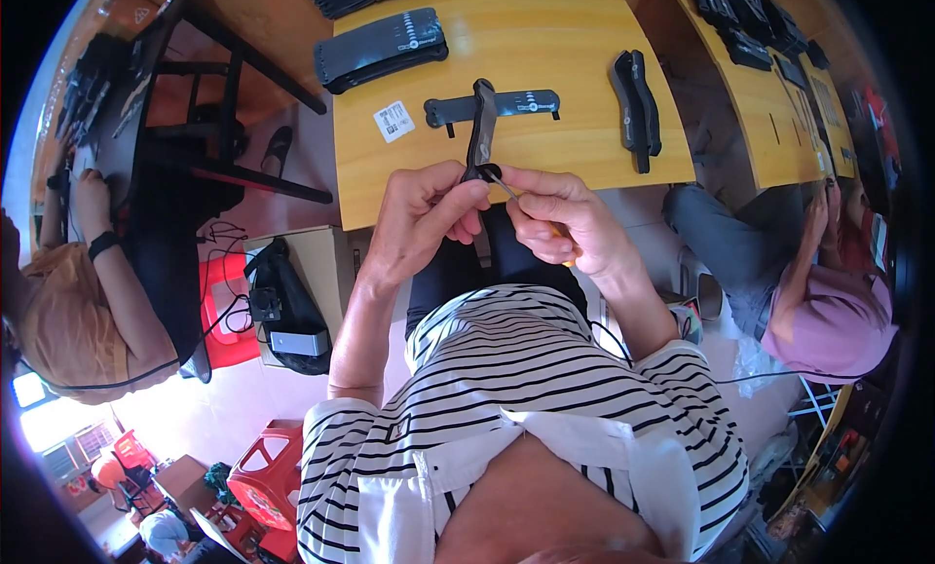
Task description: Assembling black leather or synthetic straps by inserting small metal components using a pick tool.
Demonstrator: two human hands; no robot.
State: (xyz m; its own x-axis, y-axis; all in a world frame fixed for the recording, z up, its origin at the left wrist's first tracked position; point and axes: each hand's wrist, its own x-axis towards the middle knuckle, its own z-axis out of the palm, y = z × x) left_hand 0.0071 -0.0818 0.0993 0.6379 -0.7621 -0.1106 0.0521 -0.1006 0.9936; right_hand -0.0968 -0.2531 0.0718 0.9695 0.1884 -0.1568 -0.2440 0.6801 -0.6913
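Near the table's front edge, my left hand (426, 208) is closed on the near end of a dark strap (481, 126). That strap stretches away from me and crosses over another dark strap (531, 103) lying sideways on the table. My right hand (570, 218) grips a tool with a thin metal shaft (505, 188) and a yellow handle mostly hidden in the palm. The shaft's tip meets a small black loop (491, 171) at the strap's end, between both hands. Its exact tip shape is too small to tell.
On the yellow table (584, 28) are a stack of dark straps (380, 50), a white label sheet (393, 122) and a strap bundle (635, 109) at the right. People sit at tables left and right. A box with a black bag (284, 301) stands at lower left.
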